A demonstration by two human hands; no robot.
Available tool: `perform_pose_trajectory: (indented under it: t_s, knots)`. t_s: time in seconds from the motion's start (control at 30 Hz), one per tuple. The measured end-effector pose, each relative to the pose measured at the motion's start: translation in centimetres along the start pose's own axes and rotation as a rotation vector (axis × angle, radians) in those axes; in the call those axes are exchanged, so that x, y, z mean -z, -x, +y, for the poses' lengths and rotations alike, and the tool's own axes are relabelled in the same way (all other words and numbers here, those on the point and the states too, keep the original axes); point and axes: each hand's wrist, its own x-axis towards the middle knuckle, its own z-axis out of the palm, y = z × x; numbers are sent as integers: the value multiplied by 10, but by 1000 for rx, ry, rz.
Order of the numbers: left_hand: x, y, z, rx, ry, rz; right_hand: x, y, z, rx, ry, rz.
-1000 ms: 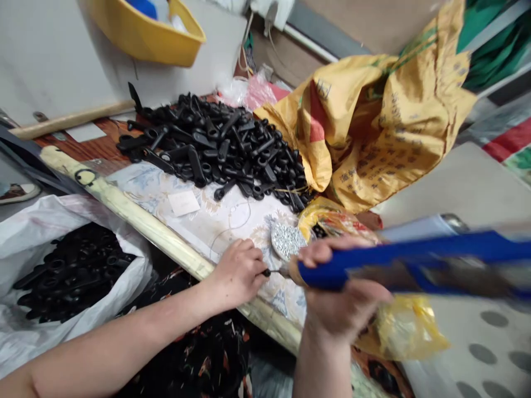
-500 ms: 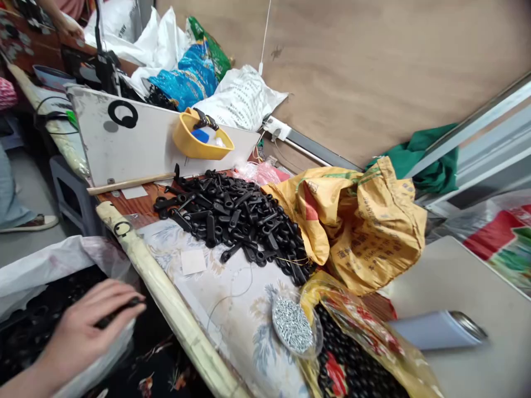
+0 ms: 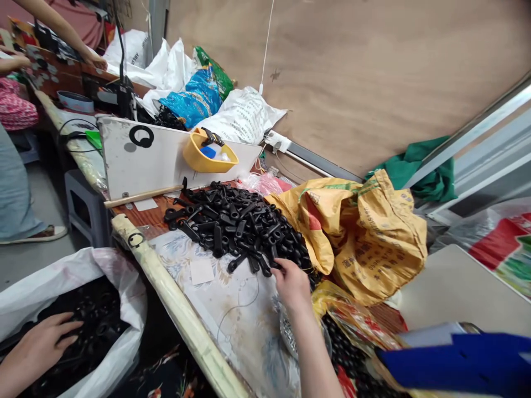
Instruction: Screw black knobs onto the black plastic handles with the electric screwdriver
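My left hand (image 3: 45,342) is low on the left, inside the mouth of a white sack (image 3: 130,326) that holds many black plastic parts (image 3: 97,326). Its fingers are apart and nothing shows between them. At the near edge of a heap of black ring-ended plastic parts (image 3: 236,221) on the table, my right hand (image 3: 292,282) closes thumb and forefinger on one part (image 3: 272,251). Under the right forearm, a clear bowl of small silvery metal pins (image 3: 287,329) is partly hidden. A yellow plastic bag (image 3: 332,296) with round black pieces (image 3: 346,337) lies beside it.
A yellow woven sack (image 3: 373,243) slumps behind the heap. A white board (image 3: 161,149) carrying a yellow tub (image 3: 203,157) stands across the table. The padded table edge (image 3: 174,298) separates both sacks. Another person's hand (image 3: 93,58) shows at upper left. Something blue (image 3: 456,359) covers the lower right.
My left hand has dropped down-left into the white sack and its black part is no longer seen. My right hand has come into view at the heap. The view has shifted slightly.
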Motion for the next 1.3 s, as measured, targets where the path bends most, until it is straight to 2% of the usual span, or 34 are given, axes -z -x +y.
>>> perform_pose_trajectory:
  t_s: [0.07,0.13,0.17,0.2,0.23,0.27,0.33,0.4,0.47,0.63,0.77,0.97,1.1,1.23,1.3]
  knots:
    - [13,-7,32,-87,91,-6,19,43,1,93,-33,124]
    - [32,-10,83,-200,216,57,30,94,-5,370,-62,272]
    - [43,-11,114,-270,305,115,31,119,-11,438,-42,292]
    - [53,-10,146,-353,396,171,28,141,-19,434,2,279]
    - [62,-10,178,-433,478,165,22,160,-28,395,52,261]
    - [68,-9,208,-504,554,144,15,176,-36,331,93,237]
    - [74,-5,261,-665,673,27,-2,197,-50,186,129,220]
    - [71,1,299,-780,746,-98,-12,208,-58,75,91,240]
    - [63,6,324,-824,757,-213,-10,213,-57,12,16,277]
    - [40,7,352,-823,665,-387,12,209,-22,-160,-46,298]
    - [33,-3,363,-896,629,-515,10,199,-6,-213,-71,219]
    - [32,-2,383,-943,534,-541,-1,196,-22,-288,-151,223]
    - [20,4,389,-1010,462,-550,15,199,-21,-306,-251,161]
    - [12,-1,389,-1051,464,-532,30,197,-12,-257,-178,232]
    - [12,-3,390,-1050,490,-542,35,193,1,-244,-108,270]
